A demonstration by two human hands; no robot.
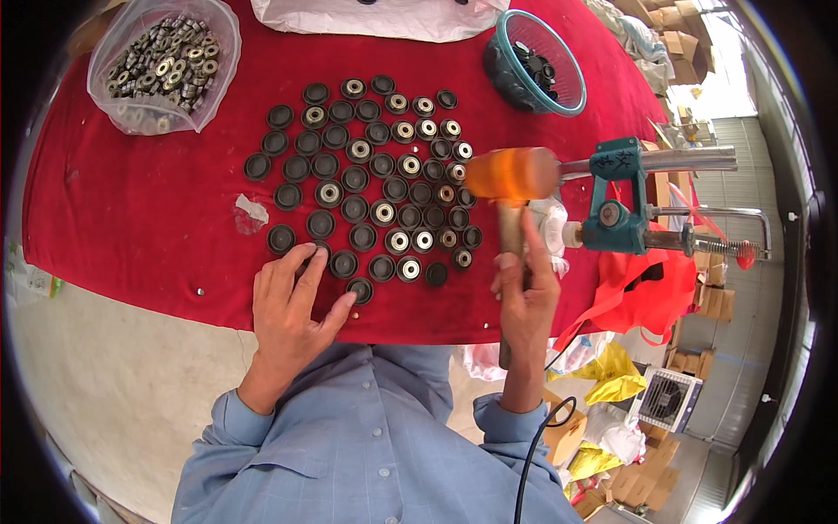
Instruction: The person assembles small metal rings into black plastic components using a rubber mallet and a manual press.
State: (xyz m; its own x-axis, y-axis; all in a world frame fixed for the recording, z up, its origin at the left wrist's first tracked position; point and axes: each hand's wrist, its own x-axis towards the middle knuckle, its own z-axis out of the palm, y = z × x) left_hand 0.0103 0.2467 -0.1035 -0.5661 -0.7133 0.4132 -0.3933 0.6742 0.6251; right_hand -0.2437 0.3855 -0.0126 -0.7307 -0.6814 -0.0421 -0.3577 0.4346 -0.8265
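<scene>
Many round black caps (325,165) stand in loose rows on a red cloth (131,218). Several hold a shiny metal bearing (328,193) in the centre. My left hand (290,301) rests at the near left of the rows, fingers and thumb apart. Its fingertips touch a black cap that they partly cover, and the thumb lies beside another cap (359,291). My right hand (532,301) is wrapped round the handle of a mallet (512,175), with its index finger stretched along it. The mallet's orange head, smeared by motion, is at the right edge of the rows.
A translucent bag (229,65) of metal bearings lies at the far left. A teal basket (576,92) with black parts stands far right. A teal metal press (611,214) with steel rods sits right of the mallet. Red bags (646,301) hang beyond it. A black cable (525,467) crosses my right sleeve.
</scene>
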